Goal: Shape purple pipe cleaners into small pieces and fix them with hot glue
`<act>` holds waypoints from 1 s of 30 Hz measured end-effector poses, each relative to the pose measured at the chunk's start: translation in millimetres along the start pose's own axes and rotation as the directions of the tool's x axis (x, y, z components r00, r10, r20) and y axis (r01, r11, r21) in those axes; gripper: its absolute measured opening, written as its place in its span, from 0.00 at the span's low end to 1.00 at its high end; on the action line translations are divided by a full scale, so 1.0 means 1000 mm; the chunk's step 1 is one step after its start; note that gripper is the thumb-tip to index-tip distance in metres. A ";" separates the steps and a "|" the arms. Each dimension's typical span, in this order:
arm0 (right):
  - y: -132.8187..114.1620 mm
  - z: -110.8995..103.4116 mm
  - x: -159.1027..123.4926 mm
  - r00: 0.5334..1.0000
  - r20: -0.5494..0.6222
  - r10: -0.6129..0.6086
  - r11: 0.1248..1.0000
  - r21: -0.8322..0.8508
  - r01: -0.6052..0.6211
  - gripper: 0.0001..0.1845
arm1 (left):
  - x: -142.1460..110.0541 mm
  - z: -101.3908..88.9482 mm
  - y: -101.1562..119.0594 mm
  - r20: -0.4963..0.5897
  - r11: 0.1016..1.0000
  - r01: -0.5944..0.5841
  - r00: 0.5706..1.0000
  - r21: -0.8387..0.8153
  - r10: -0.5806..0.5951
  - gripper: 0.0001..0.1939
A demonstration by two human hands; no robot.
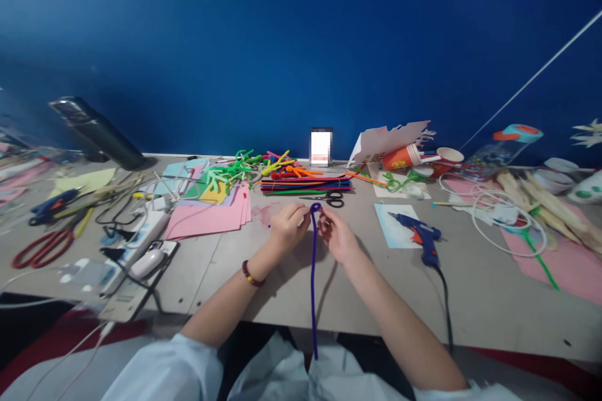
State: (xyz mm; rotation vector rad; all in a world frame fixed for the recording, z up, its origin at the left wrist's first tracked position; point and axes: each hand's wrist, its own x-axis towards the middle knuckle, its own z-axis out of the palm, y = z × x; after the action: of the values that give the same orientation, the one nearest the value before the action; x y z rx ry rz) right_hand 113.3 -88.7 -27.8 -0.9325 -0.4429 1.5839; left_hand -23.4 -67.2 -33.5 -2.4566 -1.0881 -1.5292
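A purple pipe cleaner [313,282] hangs down between my hands, its upper end bent into a small loop and its long straight tail reaching past the table's front edge. My left hand [290,225] is closed at the left of the loop, fingers pinching the pipe cleaner. From the other side, my right hand [336,235] pinches the loop with thumb and finger. Just beyond my hands lie black-handled scissors [335,200] and a bundle of coloured pipe cleaners [301,185].
To the right, a blue glue gun [423,238] rests partly on a light blue card, its cord running off the front edge. Pink paper sheets [207,218], a power strip [136,247] and red-handled scissors [44,247] lie left. A lit phone [321,147] leans against the blue wall.
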 end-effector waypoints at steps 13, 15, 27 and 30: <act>-0.002 -0.007 0.006 0.956 0.090 -0.280 0.915 -0.277 0.294 0.15 | 0.000 0.008 0.004 0.423 0.475 0.659 0.746 -0.583 -0.515 0.11; -0.002 -0.007 0.005 0.943 0.084 -0.322 0.886 -0.325 0.331 0.14 | 0.000 0.008 0.005 0.437 0.482 0.665 0.743 -0.571 -0.506 0.11; 0.001 -0.009 0.007 0.950 0.057 -0.306 0.889 -0.340 0.307 0.10 | -0.005 0.014 0.003 0.203 0.805 0.383 0.924 -0.453 -0.324 0.11; 0.001 -0.010 0.005 0.927 0.063 -0.369 0.845 -0.393 0.363 0.08 | -0.006 0.014 0.005 0.226 0.768 0.417 0.909 -0.485 -0.350 0.11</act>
State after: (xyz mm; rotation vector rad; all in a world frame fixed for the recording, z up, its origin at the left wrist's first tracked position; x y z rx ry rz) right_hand 120.1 -86.0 -36.6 -1.0888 -0.9046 1.1516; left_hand -11.3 -68.9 -44.0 -2.8325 -1.4333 -2.0575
